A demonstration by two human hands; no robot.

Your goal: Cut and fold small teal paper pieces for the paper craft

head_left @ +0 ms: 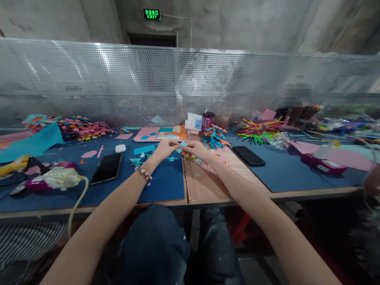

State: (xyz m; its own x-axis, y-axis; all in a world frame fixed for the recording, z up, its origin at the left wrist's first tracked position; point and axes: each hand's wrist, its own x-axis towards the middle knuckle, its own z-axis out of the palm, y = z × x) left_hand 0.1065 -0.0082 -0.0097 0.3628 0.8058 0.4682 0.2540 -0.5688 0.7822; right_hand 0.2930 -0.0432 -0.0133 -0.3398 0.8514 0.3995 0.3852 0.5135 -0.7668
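My left hand (166, 150) and my right hand (196, 150) meet above the seam between the blue mat and the bare wood. Fingertips of both are pinched on a small light-blue piece (183, 144), paper or thin foam; its exact shape is too small to make out. Cut teal scraps and star-like shapes (171, 159) lie on the mat beside my left hand. A teal rectangle (144, 149) rests further left. Just under my right hand shows a yellow item (190, 156), partly hidden. Small coloured scraps (197, 174) are scattered below that forearm.
Pink and orange sheets (145, 133), a tissue box (193, 124), a purple cup (208, 120) and blue-orange strips (215, 136) stand behind. Phones (107, 168) (248, 155) lie either side. A corded glue gun (56, 177) is at left, a purple tool (323, 164) at right. Perforated metal screen (178, 79) closes the back.
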